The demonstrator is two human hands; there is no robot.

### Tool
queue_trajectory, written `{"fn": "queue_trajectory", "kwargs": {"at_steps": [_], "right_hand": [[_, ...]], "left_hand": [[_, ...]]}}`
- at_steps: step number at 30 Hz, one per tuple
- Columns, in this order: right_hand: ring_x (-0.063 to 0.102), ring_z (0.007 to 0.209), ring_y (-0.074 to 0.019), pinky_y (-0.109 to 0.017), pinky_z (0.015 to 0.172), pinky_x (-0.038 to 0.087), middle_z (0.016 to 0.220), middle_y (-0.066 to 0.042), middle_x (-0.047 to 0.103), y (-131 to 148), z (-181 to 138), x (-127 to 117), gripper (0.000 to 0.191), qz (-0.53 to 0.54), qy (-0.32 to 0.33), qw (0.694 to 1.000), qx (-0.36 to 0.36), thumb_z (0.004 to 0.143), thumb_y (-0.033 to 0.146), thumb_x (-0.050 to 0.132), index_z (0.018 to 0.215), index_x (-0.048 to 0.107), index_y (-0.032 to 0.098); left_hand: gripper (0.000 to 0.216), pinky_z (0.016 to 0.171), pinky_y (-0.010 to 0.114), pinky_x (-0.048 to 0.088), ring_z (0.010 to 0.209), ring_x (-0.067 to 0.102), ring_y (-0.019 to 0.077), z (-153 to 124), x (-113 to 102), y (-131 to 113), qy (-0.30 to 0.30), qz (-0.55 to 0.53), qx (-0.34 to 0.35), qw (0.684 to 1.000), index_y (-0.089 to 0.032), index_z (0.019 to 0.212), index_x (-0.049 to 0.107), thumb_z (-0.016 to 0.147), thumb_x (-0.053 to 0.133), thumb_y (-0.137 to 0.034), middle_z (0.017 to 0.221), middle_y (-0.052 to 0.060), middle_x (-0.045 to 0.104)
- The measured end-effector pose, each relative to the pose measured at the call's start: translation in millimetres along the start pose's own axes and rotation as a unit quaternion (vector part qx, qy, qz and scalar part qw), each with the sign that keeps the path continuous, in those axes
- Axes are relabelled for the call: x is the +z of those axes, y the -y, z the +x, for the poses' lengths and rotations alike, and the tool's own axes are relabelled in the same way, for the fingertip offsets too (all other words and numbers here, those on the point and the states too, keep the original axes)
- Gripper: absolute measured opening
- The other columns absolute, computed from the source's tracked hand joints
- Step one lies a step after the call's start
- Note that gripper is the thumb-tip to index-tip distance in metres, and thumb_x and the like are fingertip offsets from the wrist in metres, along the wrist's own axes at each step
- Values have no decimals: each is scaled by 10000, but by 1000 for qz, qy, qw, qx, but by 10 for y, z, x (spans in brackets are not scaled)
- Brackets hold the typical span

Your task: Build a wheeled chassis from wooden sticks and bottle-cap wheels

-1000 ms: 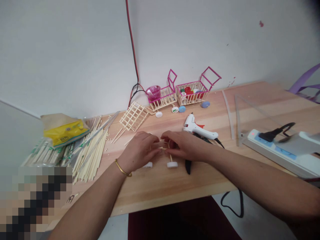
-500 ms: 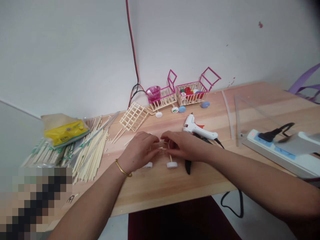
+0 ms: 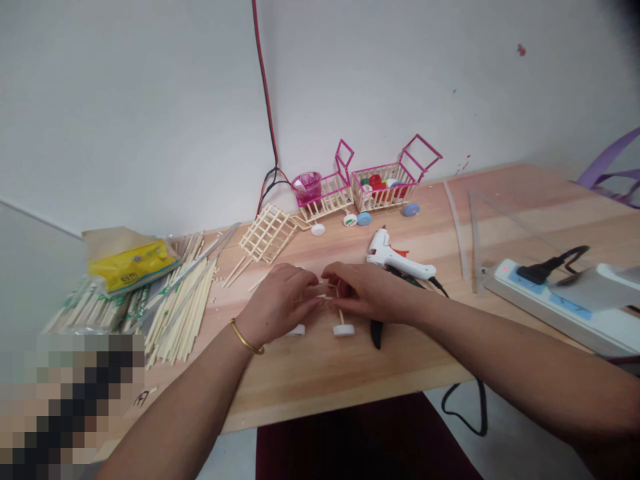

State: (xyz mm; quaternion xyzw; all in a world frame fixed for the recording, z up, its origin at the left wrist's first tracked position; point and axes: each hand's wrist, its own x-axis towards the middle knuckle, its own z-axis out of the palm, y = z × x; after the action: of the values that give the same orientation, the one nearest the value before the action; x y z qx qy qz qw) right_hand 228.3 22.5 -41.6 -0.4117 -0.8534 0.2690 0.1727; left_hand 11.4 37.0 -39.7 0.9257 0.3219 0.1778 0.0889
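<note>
Low over the wooden table, my left hand (image 3: pixel 281 298) and my right hand (image 3: pixel 373 292) face each other with their fingertips almost meeting. Both are closed in a pinch on a small frame of wooden sticks (image 3: pixel 341 316), which their fingers largely cover. A white bottle-cap wheel (image 3: pixel 343 330) sits at the near end of one stick, below my right hand. Another white cap (image 3: pixel 299 330) shows partly from under my left hand. Just beyond my right hand lies a white glue gun (image 3: pixel 395 256), and the black handle (image 3: pixel 376 333) of some tool is beside my right wrist.
Two small stick carts with pink trim, one (image 3: pixel 384 187) holding coloured caps, stand against the wall. A pink-stained cup (image 3: pixel 307 187) and a stick grid (image 3: pixel 270 233) are near them. Loose sticks (image 3: pixel 193 307) and a yellow packet (image 3: pixel 133 265) lie left, a power strip (image 3: pixel 540 293) right.
</note>
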Motion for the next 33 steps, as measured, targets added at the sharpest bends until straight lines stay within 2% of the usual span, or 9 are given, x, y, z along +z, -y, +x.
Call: {"fn": "queue_trajectory", "kwargs": {"at_steps": [4, 10, 26, 33], "right_hand": [[605, 743, -152, -265, 652, 427, 932, -67, 673, 2, 2, 3, 334, 2, -2, 1000, -4, 834, 290, 587, 1121, 495, 149], [605, 737, -153, -261, 653, 420, 916, -63, 673, -11, 3, 18, 317, 8, -5, 1000, -9, 841, 310, 579, 1104, 497, 154], [599, 735, -157, -261, 646, 411, 913, -74, 674, -9, -4, 13, 322, 4, -8, 1000, -10, 847, 346, 563, 1100, 505, 155], [604, 764, -163, -269, 666, 415, 947, -83, 671, -21, 3, 15, 340, 11, -1, 1000, -13, 854, 357, 553, 1122, 507, 153]], "left_hand": [[145, 769, 361, 444, 826, 566, 196, 20, -12, -5, 7, -6, 36, 999, -162, 864, 593, 878, 533, -294, 842, 62, 630], [123, 799, 354, 441, 875, 582, 187, 25, -15, 15, -1, -14, 82, 997, -176, 939, 627, 882, 527, -221, 936, 76, 652], [178, 786, 364, 452, 849, 583, 178, 29, -8, 13, 14, 11, 87, 996, -200, 988, 651, 892, 501, -207, 910, 60, 657], [230, 842, 408, 459, 968, 562, 214, 10, 9, 12, -3, 4, 62, 998, -239, 1073, 654, 889, 518, -264, 1076, 86, 614]]}}
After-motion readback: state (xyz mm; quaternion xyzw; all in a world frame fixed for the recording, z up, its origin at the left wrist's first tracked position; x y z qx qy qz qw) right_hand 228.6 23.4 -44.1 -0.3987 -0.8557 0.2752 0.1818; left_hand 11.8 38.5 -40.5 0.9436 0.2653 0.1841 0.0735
